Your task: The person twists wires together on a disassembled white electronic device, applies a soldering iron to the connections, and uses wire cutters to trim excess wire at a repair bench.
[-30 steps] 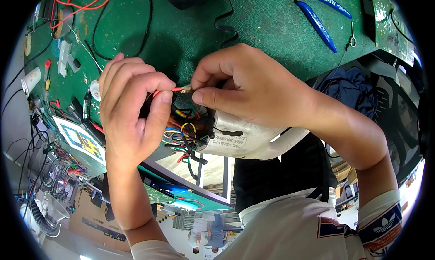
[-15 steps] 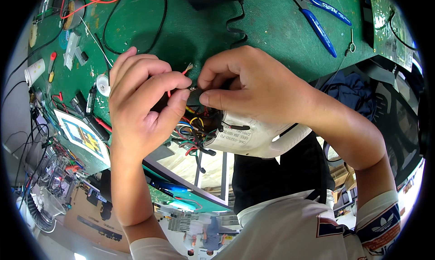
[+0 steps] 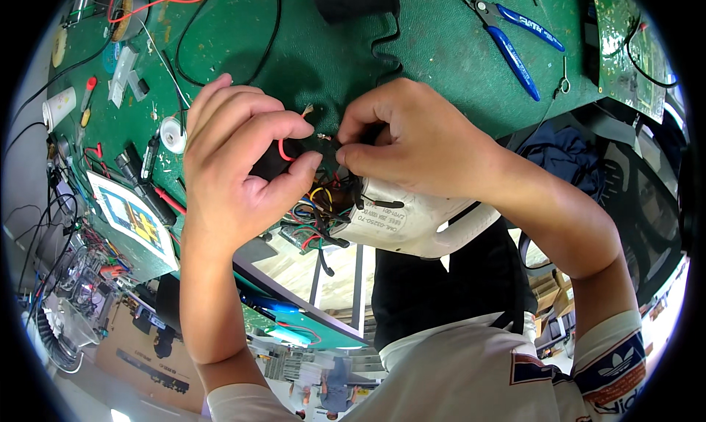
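Left hand (image 3: 235,165) curled, thumb and forefinger pinching a red wire (image 3: 283,146) with a bare tip sticking up. Right hand (image 3: 412,139) closed too, thumb and forefinger pinching a second wire end (image 3: 323,137) just beside the red one; touching or not, cannot tell. Both held above the near edge of the green bench mat (image 3: 441,54), over a white plastic casing (image 3: 412,223) with a tangle of coloured wires (image 3: 316,209) spilling from its left end. Blue-handled pliers (image 3: 515,43) lying well apart on the mat, upper right. White tape roll (image 3: 174,135) just left of the left hand. Printed card (image 3: 132,216) at the bench's left edge.
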The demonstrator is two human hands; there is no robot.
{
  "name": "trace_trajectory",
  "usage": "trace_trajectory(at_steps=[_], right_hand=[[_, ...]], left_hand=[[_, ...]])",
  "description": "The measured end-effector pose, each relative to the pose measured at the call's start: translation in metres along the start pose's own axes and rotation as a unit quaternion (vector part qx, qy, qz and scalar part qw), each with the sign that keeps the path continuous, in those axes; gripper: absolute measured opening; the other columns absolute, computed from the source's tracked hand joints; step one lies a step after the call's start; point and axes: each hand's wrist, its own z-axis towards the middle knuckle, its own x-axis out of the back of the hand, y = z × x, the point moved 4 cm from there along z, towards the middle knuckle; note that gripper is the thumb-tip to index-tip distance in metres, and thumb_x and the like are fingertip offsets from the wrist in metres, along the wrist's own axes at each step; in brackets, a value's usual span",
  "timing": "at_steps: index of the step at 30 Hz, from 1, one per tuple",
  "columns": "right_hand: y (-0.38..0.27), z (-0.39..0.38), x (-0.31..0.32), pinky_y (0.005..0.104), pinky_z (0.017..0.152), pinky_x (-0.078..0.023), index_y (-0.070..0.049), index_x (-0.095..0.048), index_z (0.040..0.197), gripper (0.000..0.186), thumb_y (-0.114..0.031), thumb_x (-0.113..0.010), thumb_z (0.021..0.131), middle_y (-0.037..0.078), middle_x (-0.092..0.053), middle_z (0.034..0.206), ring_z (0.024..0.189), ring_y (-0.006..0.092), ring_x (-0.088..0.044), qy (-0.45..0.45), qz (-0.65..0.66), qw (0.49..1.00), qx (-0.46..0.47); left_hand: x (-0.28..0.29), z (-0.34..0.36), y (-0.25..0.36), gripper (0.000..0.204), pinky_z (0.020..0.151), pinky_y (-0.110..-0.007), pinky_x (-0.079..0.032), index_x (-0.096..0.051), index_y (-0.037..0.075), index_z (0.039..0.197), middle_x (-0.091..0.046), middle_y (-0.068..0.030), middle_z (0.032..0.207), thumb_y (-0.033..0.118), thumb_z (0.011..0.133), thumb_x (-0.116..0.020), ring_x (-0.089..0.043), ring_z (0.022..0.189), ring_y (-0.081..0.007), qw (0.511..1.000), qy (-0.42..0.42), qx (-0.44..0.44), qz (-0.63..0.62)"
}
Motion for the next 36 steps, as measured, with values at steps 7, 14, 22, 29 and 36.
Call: trace_trajectory(at_steps=[7,14,22,29,36], right_hand=[[-0.001,-0.001,0.0,0.0382,0.073,-0.056,0.004,-0.073,0.091,0.02,-0.013,-0.073,0.081,0.02,-0.072,0.082,0.074,0.0302,-0.072,0.018,0.014,0.999,0.034],[-0.013,-0.012,0.006,0.0306,0.055,-0.047,0.002,-0.071,0.098,0.016,-0.011,-0.074,0.089,0.011,-0.069,0.076,0.059,0.013,-0.061,0.059,0.067,0.995,0.04],[-0.054,-0.013,0.042,0.0206,0.057,-0.045,0.002,-0.058,0.116,0.014,-0.004,-0.062,0.103,0.009,-0.068,0.1,0.065,0.0064,-0.057,0.204,0.085,0.932,0.287],[-0.031,-0.023,0.005,0.0234,0.07,-0.056,0.004,-0.058,0.109,0.014,0.003,-0.063,0.096,0.005,-0.066,0.089,0.081,0.0086,-0.069,0.131,0.216,0.95,0.186],[-0.029,-0.01,0.001,0.0273,0.076,-0.059,0.004,-0.068,0.105,0.018,0.004,-0.071,0.087,0.01,-0.072,0.094,0.084,0.0133,-0.073,0.143,0.133,0.94,0.279]], left_hand=[[0.0,-0.001,-0.001,0.034,0.102,-0.051,-0.047,-0.07,0.012,0.088,-0.065,-0.0034,0.088,0.012,0.057,-0.086,-0.065,0.087,-0.0265,1.0,0.012,-0.003,0.003],[0.001,-0.004,-0.002,0.044,0.107,-0.055,-0.045,-0.07,0.007,0.092,-0.066,-0.0089,0.091,0.023,0.058,-0.092,-0.065,0.092,-0.0306,1.0,-0.003,-0.005,-0.006],[0.002,-0.006,-0.003,0.041,0.106,-0.052,-0.045,-0.072,0.008,0.091,-0.067,-0.0068,0.089,0.034,0.064,-0.09,-0.066,0.092,-0.0298,1.0,0.012,-0.004,0.005],[0.002,-0.006,-0.002,0.049,0.108,-0.055,-0.043,-0.071,0.005,0.093,-0.066,-0.0093,0.089,0.043,0.068,-0.087,-0.066,0.093,-0.0316,1.0,0.003,0.001,-0.009],[0.003,-0.005,-0.001,0.034,0.108,-0.053,-0.042,-0.068,0.002,0.091,-0.065,-0.0109,0.092,0.031,0.078,-0.081,-0.065,0.092,-0.0323,1.0,0.001,-0.002,-0.009]])
